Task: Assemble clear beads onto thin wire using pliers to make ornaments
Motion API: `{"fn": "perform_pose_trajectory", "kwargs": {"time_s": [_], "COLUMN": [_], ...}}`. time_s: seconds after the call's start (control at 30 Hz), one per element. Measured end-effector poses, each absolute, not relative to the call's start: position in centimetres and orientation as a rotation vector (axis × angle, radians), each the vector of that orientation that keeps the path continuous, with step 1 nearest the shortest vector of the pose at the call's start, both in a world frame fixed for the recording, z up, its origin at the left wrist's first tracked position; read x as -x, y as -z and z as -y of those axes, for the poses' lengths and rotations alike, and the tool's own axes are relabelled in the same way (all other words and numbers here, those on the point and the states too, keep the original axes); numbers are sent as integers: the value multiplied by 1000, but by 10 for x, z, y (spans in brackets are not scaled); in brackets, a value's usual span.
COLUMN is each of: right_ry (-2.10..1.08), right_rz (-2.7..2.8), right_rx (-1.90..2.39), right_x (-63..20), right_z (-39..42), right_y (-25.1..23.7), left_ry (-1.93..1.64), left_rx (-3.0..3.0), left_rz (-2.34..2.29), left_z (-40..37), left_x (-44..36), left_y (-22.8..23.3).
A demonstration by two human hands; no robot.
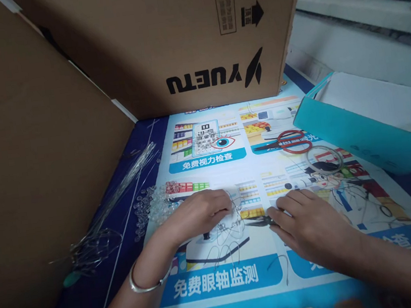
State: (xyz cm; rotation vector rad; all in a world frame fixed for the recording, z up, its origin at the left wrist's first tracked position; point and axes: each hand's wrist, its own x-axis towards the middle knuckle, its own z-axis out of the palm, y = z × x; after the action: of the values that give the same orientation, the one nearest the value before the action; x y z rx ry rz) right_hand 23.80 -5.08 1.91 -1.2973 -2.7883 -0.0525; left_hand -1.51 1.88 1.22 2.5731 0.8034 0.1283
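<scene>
My left hand [201, 213] rests on the printed mat, its fingers pinching a tangle of thin wire with small clear beads [233, 228]. My right hand [308, 226] lies just to the right and grips small dark pliers [261, 222] whose tips point left at the wire. A silver bangle [146, 285] circles my left wrist. A heap of clear round beads [155, 206] lies just left of my left hand.
A bundle of long thin wires [120, 194] lies at the left by a cardboard wall [34, 160]. A big cardboard box [176, 37] stands behind. Red-handled scissors [290, 142], a wire ring [329, 158] and a teal bag [356, 135] sit at the right.
</scene>
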Motion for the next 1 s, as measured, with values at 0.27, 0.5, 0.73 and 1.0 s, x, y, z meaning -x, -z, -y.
{"fn": "perform_pose_trajectory", "kwargs": {"time_s": [0.27, 0.5, 0.73, 1.0], "right_ry": [46, 57, 65, 49], "right_rz": [2844, 2861, 2875, 2872], "right_rx": [1130, 1198, 1192, 1178], "right_x": [-202, -204, -206, -209], "right_z": [51, 46, 43, 38], "right_y": [-6, -2, -2, 1], "left_ry": [-97, -60, -75, -209], "left_rx": [-2617, -2647, -2576, -2505], "left_rz": [-847, -892, -927, -961], "left_z": [-18, -19, -22, -20], "left_x": [16, 16, 22, 16], "left_y": [-11, -15, -18, -10]}}
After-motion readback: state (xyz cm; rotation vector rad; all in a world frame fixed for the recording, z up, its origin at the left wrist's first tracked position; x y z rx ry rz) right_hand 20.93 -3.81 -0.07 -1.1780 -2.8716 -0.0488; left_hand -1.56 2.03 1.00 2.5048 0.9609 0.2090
